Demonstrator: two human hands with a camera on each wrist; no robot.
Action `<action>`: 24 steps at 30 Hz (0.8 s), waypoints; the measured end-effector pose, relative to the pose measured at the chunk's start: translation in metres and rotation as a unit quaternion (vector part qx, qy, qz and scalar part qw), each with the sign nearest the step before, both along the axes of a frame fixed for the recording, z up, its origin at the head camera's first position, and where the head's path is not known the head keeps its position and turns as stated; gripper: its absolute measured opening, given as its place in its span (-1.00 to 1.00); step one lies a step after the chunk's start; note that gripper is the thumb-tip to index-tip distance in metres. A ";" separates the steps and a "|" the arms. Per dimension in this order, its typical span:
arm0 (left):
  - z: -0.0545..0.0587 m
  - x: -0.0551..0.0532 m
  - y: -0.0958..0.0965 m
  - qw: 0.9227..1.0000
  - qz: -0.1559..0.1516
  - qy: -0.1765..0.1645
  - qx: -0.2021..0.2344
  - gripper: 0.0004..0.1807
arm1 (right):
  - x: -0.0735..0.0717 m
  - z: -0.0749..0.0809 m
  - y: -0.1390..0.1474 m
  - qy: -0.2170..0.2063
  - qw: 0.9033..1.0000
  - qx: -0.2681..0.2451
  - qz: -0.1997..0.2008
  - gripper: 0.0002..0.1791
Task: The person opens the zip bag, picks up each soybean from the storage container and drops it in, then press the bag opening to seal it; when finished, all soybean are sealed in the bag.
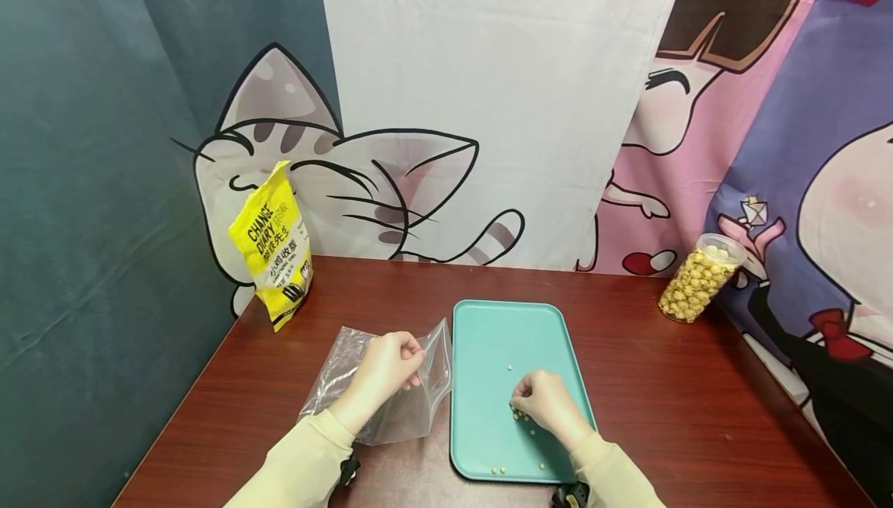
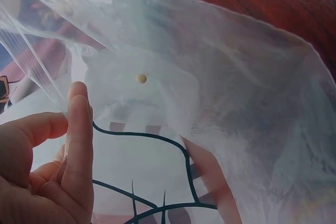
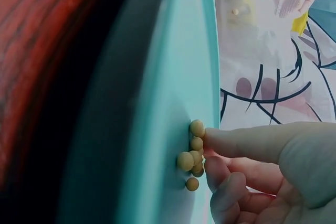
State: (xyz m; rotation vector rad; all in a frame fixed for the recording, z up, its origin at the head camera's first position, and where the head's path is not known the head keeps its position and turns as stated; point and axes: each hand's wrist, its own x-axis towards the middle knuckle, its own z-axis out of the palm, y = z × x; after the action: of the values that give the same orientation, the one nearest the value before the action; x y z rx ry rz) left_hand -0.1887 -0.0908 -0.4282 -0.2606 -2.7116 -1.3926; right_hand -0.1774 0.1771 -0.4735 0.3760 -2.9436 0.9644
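Observation:
My left hand point(image 1: 394, 361) pinches the edge of a clear zip-lock bag point(image 1: 436, 368) and holds it up left of the tray. One soybean point(image 2: 142, 78) shows through the plastic in the left wrist view. My right hand point(image 1: 547, 403) is low over a turquoise tray point(image 1: 502, 330), thumb and forefinger pinching at a small cluster of soybeans point(image 3: 185, 161). In the right wrist view the beans sit right at the fingertips, partly hidden by them. Several more soybeans, such as a single soybean point(image 1: 509, 368), lie scattered on the tray.
A yellow snack bag point(image 1: 275, 248) stands at the table's back left. At the back right is a tilted clear jar point(image 1: 701, 279) of popcorn-like pieces. Behind the red-brown wooden table point(image 1: 391, 291) hangs a cartoon-printed cloth point(image 1: 488, 105).

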 end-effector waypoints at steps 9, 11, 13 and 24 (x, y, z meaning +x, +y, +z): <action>0.000 0.000 0.000 1.000 0.001 -0.001 -0.001 -0.90 | -0.001 0.002 -0.004 0.007 1.000 -0.012 -0.009 -0.79; 0.000 -0.001 0.000 1.000 0.001 -0.002 0.000 -0.90 | -0.002 0.003 -0.005 0.008 1.000 -0.019 -0.012 -0.80; 0.001 -0.001 0.000 1.000 0.001 -0.001 -0.002 -0.90 | -0.002 0.005 -0.007 0.015 0.999 -0.025 -0.018 -0.82; 0.001 0.001 0.002 1.000 -0.003 -0.014 0.003 -0.90 | -0.004 0.026 -0.033 0.033 0.995 -0.093 -0.005 -0.90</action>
State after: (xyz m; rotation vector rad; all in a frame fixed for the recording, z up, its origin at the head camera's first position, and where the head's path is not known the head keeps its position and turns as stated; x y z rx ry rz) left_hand -0.1881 -0.0886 -0.4275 -0.2509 -2.7307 -1.4144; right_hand -0.1812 0.1437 -0.4479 0.3788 -2.7645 1.1880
